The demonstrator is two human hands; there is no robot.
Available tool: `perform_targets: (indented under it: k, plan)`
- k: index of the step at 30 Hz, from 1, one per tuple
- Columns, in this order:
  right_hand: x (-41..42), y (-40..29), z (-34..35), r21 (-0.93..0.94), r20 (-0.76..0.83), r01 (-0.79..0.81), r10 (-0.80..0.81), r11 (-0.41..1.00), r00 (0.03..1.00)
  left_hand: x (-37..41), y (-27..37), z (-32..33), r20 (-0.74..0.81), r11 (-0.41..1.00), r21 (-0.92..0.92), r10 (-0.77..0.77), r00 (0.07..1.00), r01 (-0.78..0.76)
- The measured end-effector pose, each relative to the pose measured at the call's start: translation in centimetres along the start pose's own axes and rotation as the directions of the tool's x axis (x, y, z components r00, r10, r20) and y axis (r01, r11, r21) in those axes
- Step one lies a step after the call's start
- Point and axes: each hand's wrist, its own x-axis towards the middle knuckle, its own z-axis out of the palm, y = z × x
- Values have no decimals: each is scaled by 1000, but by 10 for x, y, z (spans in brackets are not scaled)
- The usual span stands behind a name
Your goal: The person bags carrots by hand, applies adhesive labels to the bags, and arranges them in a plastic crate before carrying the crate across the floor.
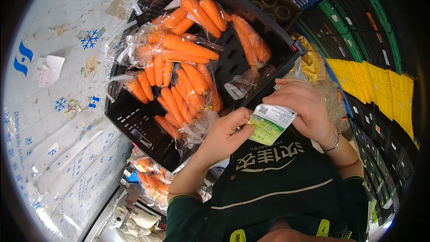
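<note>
My left hand (226, 134) pinches the left edge of a green and white printed card or label (271, 123) between thumb and fingers. My right hand (299, 106) is at the card's upper right edge with its fingers bent over it; its thumb is hidden, so its grip does not show. Beyond both hands lies a black plastic crate (112, 106) with several clear bags of carrots. Many of these bags (188, 48) are heaped in its left and middle parts. One separate bag of carrots (252, 42) lies at the right, its tied end towards me.
White printed insulation board (70, 84) runs along the left. More bagged carrots (153, 181) lie below the crate's near left corner. A cardboard box of round containers (268, 0) stands behind the crate. Stacked yellow crates (373, 90), with black and green ones (352, 27), line the right.
</note>
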Motion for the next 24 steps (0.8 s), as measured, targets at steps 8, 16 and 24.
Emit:
perform_targets:
  k: [8,16,24]
  plan:
    - [-11,-4,7,229,126,-364,344,903,931,34,13,2,78,956,257,123,989,-139]
    - [-4,2,9,76,-45,-180,183,981,982,39,0,20,34,999,-18,-33,999,33]
    - [-60,32,-9,262,163,-711,696,653,699,65,11,-33,-465,939,-91,254,848,-332]
